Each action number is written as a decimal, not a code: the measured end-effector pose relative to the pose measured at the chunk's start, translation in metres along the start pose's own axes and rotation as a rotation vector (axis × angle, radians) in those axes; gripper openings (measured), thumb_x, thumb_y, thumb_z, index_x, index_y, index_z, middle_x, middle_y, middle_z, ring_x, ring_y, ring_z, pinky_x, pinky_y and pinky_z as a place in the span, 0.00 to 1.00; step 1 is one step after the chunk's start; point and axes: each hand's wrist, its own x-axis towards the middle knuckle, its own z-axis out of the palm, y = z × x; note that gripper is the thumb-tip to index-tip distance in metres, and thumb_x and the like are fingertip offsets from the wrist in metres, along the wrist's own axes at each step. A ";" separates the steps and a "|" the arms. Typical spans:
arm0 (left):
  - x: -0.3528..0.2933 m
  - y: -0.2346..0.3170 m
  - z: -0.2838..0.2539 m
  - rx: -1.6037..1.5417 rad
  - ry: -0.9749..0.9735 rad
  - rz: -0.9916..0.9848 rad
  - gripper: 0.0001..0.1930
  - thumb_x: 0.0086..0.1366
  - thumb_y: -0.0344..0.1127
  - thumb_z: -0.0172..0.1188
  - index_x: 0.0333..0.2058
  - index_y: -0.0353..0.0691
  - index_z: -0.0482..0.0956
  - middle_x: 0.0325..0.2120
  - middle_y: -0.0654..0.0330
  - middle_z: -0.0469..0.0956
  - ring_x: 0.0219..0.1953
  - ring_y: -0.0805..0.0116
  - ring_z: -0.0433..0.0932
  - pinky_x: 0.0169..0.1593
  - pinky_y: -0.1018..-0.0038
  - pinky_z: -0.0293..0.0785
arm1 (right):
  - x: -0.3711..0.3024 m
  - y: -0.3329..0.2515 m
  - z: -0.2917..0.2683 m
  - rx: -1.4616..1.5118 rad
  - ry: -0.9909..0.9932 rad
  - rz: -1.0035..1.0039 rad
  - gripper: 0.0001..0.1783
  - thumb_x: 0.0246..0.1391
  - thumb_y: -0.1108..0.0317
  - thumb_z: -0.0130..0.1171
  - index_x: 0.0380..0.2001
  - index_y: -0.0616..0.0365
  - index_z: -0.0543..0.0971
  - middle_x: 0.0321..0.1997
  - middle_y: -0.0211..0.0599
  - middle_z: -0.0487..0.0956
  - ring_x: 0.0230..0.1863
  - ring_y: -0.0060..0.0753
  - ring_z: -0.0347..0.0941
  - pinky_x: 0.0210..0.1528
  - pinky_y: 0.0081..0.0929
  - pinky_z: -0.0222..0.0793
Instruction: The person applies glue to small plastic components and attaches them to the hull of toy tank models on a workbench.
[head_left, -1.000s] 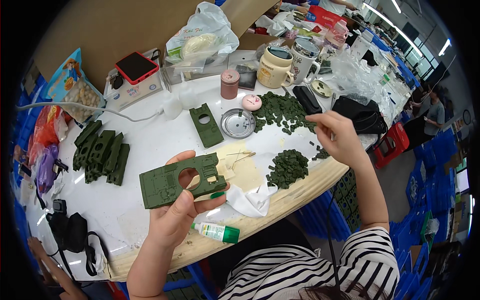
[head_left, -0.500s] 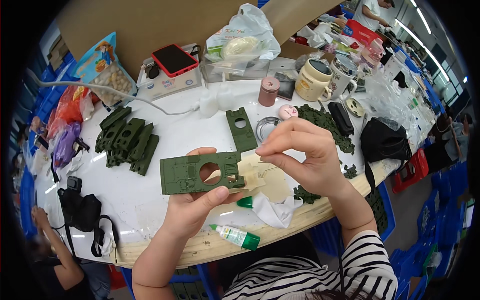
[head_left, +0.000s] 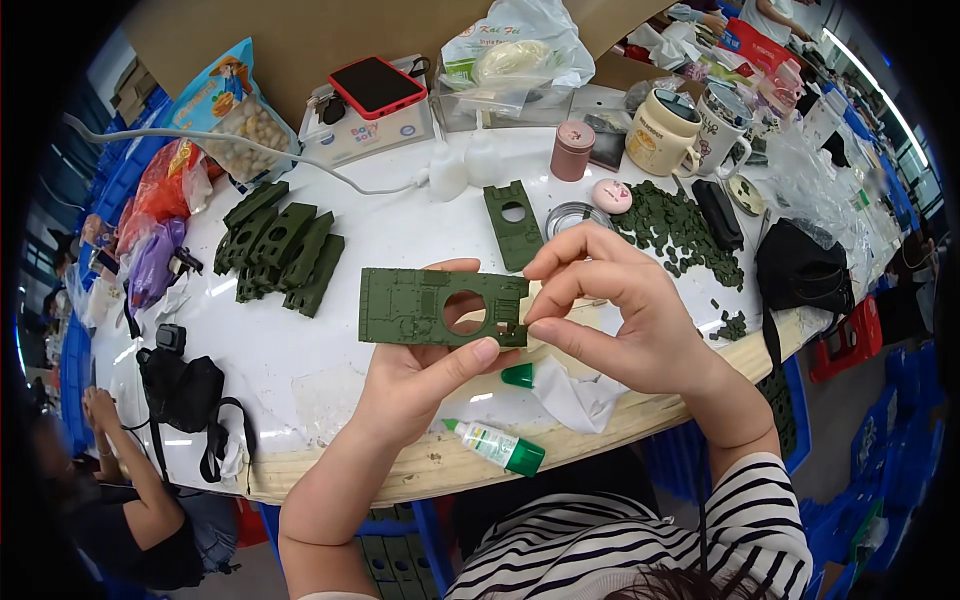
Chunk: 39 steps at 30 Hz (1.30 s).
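Left hand (head_left: 415,375) pinches green hull plate (head_left: 440,308); right hand (head_left: 620,315) nips its 3 o'clock edge; open glue bottle (head_left: 497,446) at 6 o'clock may roll off table edge (head_left: 330,475).

We see a matt green plastic plate (head_left: 440,307) with moulded surface relief and a round cut-out, gripped at its lower edge by the left hand (head_left: 420,375) and pinched at its end by the right hand (head_left: 615,315). We note a smooth, slightly glossy white tabletop (head_left: 300,350) with a rough, chipped bare-wood edge (head_left: 430,465). A translucent plastic glue bottle (head_left: 495,447) with a glossy green cap lies on it, beside crumpled white cloth or paper (head_left: 575,395). A stack of matt green plastic plates (head_left: 280,255) stands further off. The mug (head_left: 662,132) looks like glazed ceramic; the bag (head_left: 515,55) is clear, crinkled plastic film. The sleeve (head_left: 640,540) is striped knit cloth.
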 end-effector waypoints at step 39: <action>-0.001 -0.001 0.002 0.057 -0.056 -0.056 0.30 0.60 0.23 0.58 0.59 0.33 0.57 0.47 0.48 0.73 0.49 0.62 0.75 0.51 0.68 0.74 | -0.001 0.004 0.004 -0.073 -0.072 -0.010 0.05 0.40 0.74 0.65 0.23 0.59 0.77 0.39 0.37 0.74 0.41 0.31 0.72 0.45 0.26 0.66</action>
